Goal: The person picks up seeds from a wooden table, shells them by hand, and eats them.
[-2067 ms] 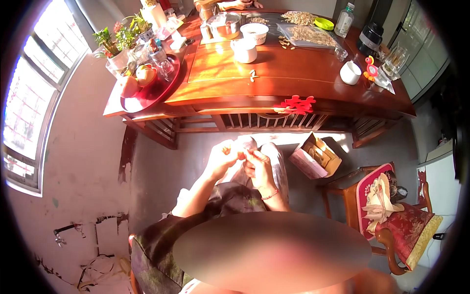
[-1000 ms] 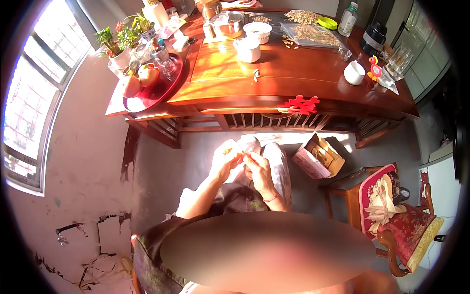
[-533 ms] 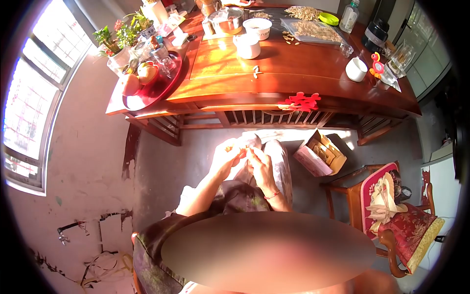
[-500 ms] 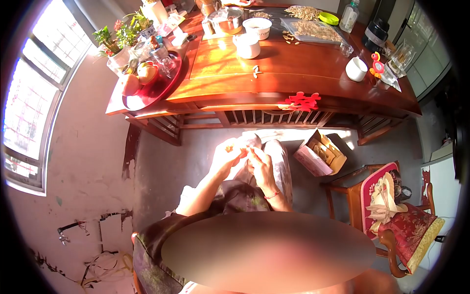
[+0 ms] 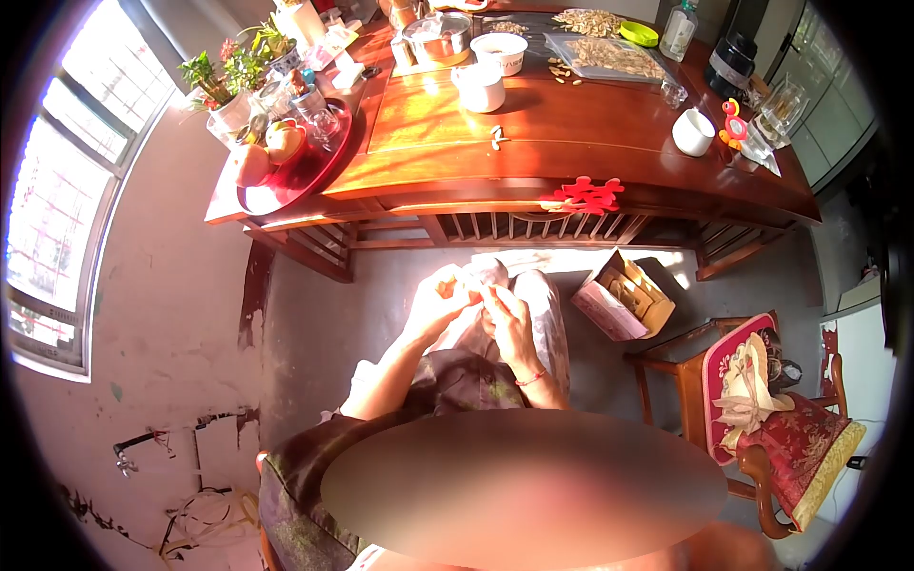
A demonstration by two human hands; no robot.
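Above my lap, my left hand (image 5: 441, 300) and my right hand (image 5: 506, 319) meet at the fingertips. Both are closed in a pinch, and what lies between the fingers is too small to make out. A red bracelet circles my right wrist. Beyond them on the wooden table (image 5: 419, 143) lie a few small pale pieces (image 5: 497, 138), with a white cup (image 5: 480, 88) and a white tub (image 5: 499, 53) behind. Farther back, a clear tray (image 5: 607, 59) holds many pale pieces that look like seeds or pods, beside a loose pile (image 5: 588, 22).
A red tray (image 5: 324, 169) with fruit and glasses stands at the table's left. At the right are another white cup (image 5: 693, 132), a bottle (image 5: 678, 32) and a dark jar (image 5: 731, 65). An open box (image 5: 609, 306) sits on the floor near a chair (image 5: 709, 381).
My hands stay together over my lap, with small shifts of the fingers. A person's hands seen at the far table edge earliest have moved out of clear view.
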